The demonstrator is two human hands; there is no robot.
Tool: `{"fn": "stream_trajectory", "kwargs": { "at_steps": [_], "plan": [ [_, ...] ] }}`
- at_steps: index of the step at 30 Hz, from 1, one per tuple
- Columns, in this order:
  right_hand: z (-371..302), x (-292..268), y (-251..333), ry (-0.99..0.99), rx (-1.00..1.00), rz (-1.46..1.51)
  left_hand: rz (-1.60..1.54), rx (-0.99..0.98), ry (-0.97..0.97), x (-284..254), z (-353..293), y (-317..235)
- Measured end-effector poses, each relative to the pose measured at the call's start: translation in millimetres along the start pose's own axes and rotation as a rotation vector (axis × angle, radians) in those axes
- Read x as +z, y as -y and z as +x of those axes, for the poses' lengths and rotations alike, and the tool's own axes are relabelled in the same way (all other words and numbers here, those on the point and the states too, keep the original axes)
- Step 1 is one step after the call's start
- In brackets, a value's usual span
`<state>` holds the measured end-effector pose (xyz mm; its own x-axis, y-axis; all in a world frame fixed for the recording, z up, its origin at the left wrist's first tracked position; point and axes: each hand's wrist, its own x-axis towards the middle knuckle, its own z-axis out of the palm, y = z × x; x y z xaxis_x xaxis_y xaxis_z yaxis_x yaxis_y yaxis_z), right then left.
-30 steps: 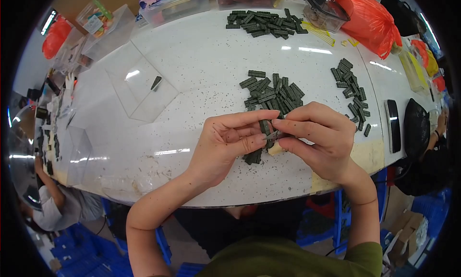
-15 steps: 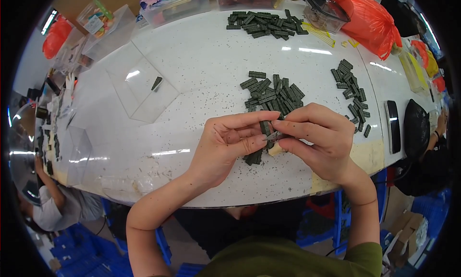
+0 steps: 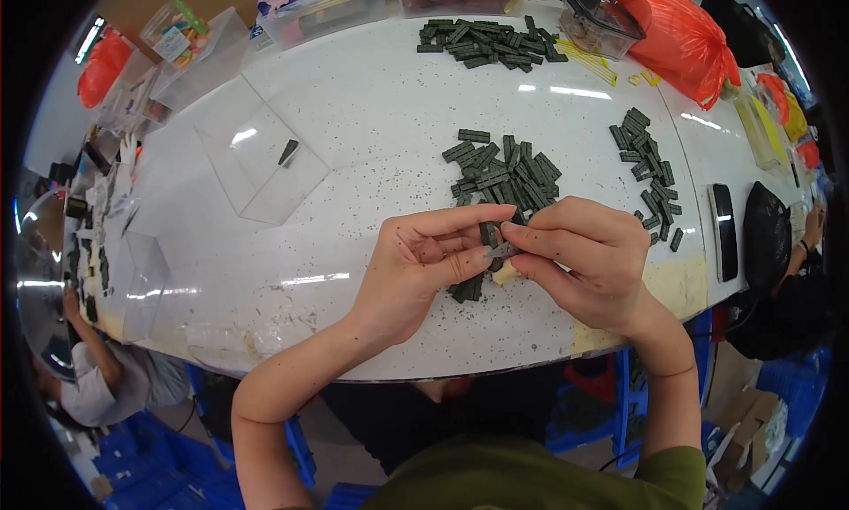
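Note:
My left hand [image 3: 414, 261] pinches a small dark green rectangular block [image 3: 488, 233] between thumb and fingertips, above the table. My right hand [image 3: 588, 255] grips a small pointed metal blade [image 3: 501, 250], its tip against or very close to the block near my left thumb. Fingers partly cover both. A pale yellow piece [image 3: 507, 273] shows just below the right fingertips; I cannot tell what it is or whether it is held. Behind my hands lies a pile of similar dark green blocks [image 3: 500, 174], and a few more blocks [image 3: 466, 289] show beneath them.
Dark crumbs dot the white table [image 3: 354, 174]. Further block piles lie at the back [image 3: 491, 43] and right [image 3: 646, 170]. A clear plastic tray [image 3: 261, 192] stands left. A phone [image 3: 724, 233] and black bag [image 3: 766, 236] lie right; a red bag [image 3: 681, 37] sits behind. Other people work at both sides.
My right hand has shifted slightly, tilting the blade, and more of the blade's face shows. My left hand and the block stay almost where they were.

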<state>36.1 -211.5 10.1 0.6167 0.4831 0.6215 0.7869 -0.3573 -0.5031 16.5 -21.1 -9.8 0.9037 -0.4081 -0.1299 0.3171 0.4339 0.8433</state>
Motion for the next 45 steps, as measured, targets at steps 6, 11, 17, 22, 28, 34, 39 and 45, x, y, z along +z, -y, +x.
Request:
{"fn": "stream_trajectory", "kwargs": {
  "at_steps": [6, 11, 17, 22, 28, 34, 39, 45],
  "plan": [
    [0.1, 0.0, -3.5, 0.015, -0.031, 0.026, -0.035, -0.071, -0.009, -1.6, -0.1, -0.6],
    [1.9, -1.5, -2.3, 0.021, 0.005, 0.093, -0.091, -0.072, -0.012, -1.0, 2.3, -3.1],
    [2.6, -2.4, -0.6, -0.024, 0.24, 0.276, -0.108, -0.002, -0.04, -1.4, 0.7, -3.2],
    [2.8, -3.3, -2.9, 0.01, 0.271, 0.32, -0.146, 0.016, 0.001, -4.0, 0.1, -3.3],
    [2.4, -4.6, -4.8, 0.029, 0.283, 0.337, -0.134, 0.019, -0.005, -1.8, 0.5, -3.7],
    [3.4, -5.0, -8.7, 0.039, 0.258, 0.37, -0.147, 0.032, -0.071, -0.5, -0.6, -1.7],
    [6.0, -5.7, -10.9, -0.026, 0.392, 0.491, -0.01, 0.134, -0.105, -0.8, -3.2, -1.1],
    [6.7, -5.5, -7.3, -0.067, 0.56, 0.646, 0.141, 0.196, -0.147, 1.2, -5.5, -3.4]
  ]
}}
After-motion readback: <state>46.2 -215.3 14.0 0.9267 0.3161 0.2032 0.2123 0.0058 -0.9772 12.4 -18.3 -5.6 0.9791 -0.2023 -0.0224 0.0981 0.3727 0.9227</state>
